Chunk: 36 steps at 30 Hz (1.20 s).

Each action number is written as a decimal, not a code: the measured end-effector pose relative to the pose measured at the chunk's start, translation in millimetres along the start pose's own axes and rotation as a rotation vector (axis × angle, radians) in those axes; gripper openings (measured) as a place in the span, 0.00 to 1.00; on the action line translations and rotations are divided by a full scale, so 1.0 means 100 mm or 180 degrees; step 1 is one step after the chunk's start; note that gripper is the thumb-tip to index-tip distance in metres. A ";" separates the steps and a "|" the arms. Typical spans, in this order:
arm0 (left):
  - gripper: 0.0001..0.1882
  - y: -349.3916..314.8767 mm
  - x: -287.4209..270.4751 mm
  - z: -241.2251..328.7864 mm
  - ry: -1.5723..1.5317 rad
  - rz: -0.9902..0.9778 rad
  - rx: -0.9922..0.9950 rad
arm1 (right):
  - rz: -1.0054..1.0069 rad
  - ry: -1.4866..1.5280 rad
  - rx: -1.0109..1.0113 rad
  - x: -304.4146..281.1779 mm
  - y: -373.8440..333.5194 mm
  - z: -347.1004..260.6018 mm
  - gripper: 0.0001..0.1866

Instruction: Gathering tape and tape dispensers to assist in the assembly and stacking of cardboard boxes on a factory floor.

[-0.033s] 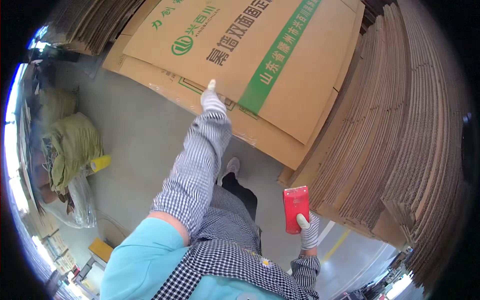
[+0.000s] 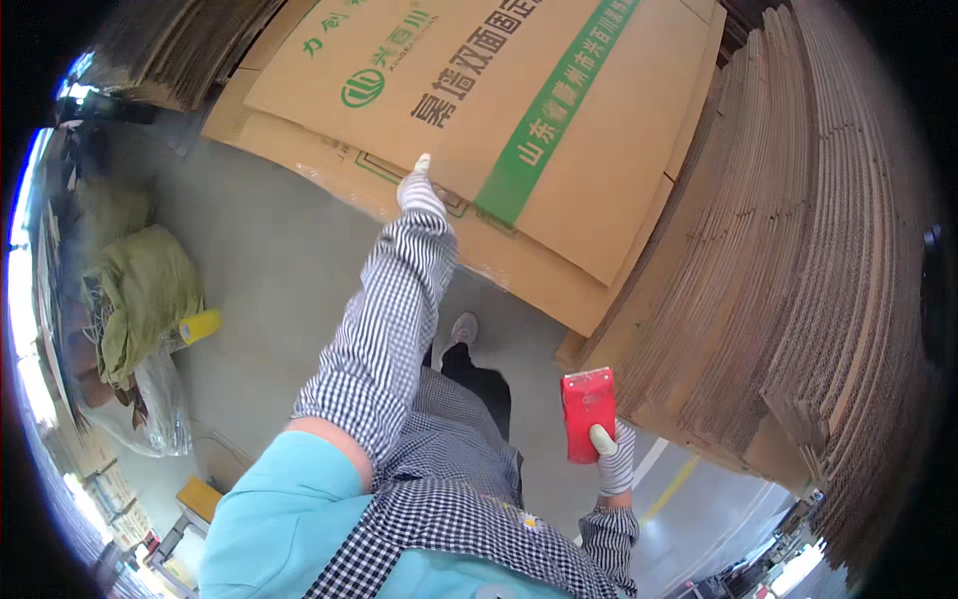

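My left hand, in a striped glove, is at the near edge of a flat cardboard sheet with green and dark printing. Its thumb lies on top of the sheet and the other fingers are mostly hidden at the edge, closed on it. Beneath that sheet is another brown cardboard layer, partly wrapped in clear film. Low on the right, my right hand, gloved too, is closed round a red block-shaped hand tool with a metal strip along its top end. The tool is held apart from the cardboard, over the floor.
Tall stacks of folded cardboard rise close on the right; another stack stands at the far left. On the floor at left lie a green sack, a yellow roll and clear plastic. My shoe shows near the cardboard.
Both hands have shifted very slightly left and up in the picture. Each keeps its hold, and the cardboard sheet lies as before.
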<state>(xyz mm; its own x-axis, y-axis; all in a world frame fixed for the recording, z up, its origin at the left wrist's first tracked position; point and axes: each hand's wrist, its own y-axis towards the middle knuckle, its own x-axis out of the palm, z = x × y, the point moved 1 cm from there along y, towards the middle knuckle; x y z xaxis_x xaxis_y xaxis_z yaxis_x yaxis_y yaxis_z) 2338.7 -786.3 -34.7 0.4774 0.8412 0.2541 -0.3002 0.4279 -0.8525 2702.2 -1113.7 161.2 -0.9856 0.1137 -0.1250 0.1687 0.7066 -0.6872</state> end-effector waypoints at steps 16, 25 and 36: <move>0.38 -0.09 -2.76 -0.07 0.2573 -0.1367 -0.1190 | -0.1174 -0.0661 -0.1022 1.65 0.22 -0.54 0.28; 0.26 -1.72 -2.13 1.07 0.1192 -0.3550 -0.0823 | -0.1744 -0.1992 -0.1496 2.75 0.33 -0.75 0.27; 0.12 0.13 -3.04 2.17 0.3890 0.1112 0.4601 | -0.1612 -0.3724 -0.1712 3.74 0.97 -0.31 0.33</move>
<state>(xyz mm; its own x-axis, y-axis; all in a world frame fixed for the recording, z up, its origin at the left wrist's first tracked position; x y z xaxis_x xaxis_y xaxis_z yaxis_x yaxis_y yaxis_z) 2011.0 -964.9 -23.8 0.2933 0.5586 -0.7759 -0.5435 0.7651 0.3454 2349.9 -980.9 70.5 -0.3103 -0.6912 -0.6527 -0.4899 0.7046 -0.5133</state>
